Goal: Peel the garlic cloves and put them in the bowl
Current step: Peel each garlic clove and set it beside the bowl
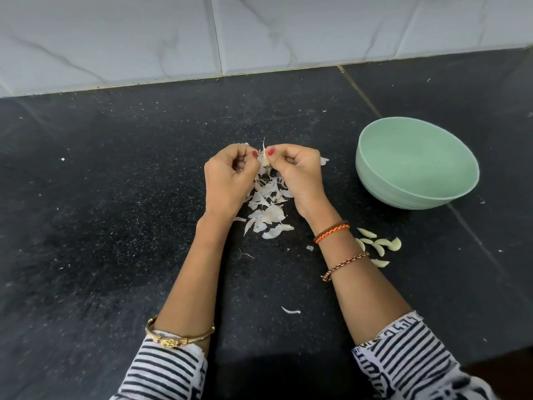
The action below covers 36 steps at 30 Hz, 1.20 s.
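Pinching one garlic clove between both hands above the skins, you are risking it slipping onto the tabletop, well apart from the bowl.

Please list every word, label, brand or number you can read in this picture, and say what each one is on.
There is none to read. The green bowl is plain, with no mark or label showing. The black counter and the wall tiles carry no writing. The sleeves bear only a striped and angular pattern, not letters. The bangle shows ornament only.
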Each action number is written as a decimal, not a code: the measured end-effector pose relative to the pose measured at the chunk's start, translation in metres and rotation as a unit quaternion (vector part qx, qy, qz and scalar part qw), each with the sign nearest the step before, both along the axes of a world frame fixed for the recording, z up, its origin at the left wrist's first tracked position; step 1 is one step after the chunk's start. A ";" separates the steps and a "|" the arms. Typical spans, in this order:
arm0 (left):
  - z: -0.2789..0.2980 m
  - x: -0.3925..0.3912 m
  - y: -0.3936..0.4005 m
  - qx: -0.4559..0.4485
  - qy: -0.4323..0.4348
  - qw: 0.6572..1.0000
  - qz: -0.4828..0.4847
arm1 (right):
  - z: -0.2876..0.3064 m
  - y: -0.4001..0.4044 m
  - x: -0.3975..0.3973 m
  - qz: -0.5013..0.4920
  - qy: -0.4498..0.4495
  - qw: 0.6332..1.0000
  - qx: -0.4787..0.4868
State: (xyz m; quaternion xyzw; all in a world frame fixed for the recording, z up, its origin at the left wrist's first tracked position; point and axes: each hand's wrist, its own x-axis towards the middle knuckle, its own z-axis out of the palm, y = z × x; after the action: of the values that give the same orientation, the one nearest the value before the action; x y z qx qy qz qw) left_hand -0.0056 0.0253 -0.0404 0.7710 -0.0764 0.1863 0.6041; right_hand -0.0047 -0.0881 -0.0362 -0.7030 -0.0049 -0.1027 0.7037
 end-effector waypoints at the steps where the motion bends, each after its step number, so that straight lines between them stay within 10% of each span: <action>1: 0.000 0.000 0.000 -0.009 0.005 1.000 0.007 | 0.000 0.000 0.000 0.003 0.007 1.000 0.008; 36: -0.001 -0.004 -0.005 -0.016 0.004 1.000 0.007 | -0.010 0.000 0.004 -0.153 -0.190 0.948 -0.204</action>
State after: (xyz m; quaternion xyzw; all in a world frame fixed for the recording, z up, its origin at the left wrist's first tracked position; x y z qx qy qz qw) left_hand -0.0092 0.0202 -0.0411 0.7626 -0.0660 0.1887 0.6152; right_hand -0.0007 -0.0880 -0.0459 -0.7915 -0.0514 -0.3374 0.5070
